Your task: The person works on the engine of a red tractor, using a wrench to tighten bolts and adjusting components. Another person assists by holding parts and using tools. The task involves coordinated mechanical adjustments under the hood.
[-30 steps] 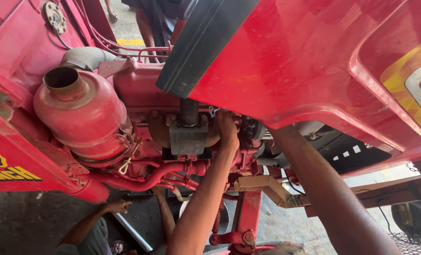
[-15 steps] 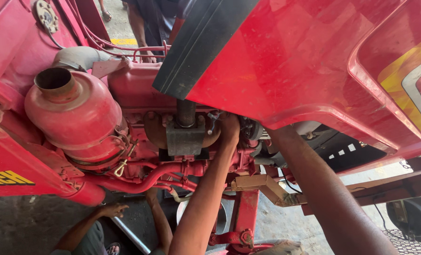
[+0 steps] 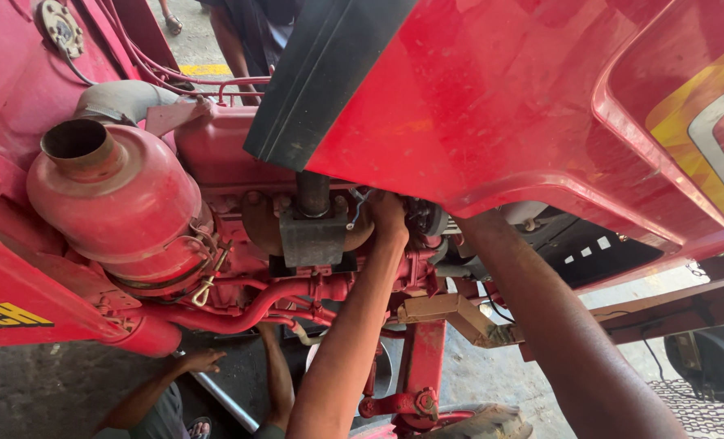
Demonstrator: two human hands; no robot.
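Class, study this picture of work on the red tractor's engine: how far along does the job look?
Done: the red hood is raised, baring the engine. In hand: the left hand reaches in beside the grey bracket; the right hand is hidden under the hood; another person's hand works below. Left: the red canister and hoses remain fitted.

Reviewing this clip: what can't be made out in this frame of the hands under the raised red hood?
Head view only:
- Right hand: hidden; the right forearm runs up behind the red hood.
- Left hand: fingers buried among engine parts beside the grey bracket; what it grips is unclear.
- Co-worker's hand below: body cut off by the bottom edge.
- Person standing at top: cut off by the top edge.
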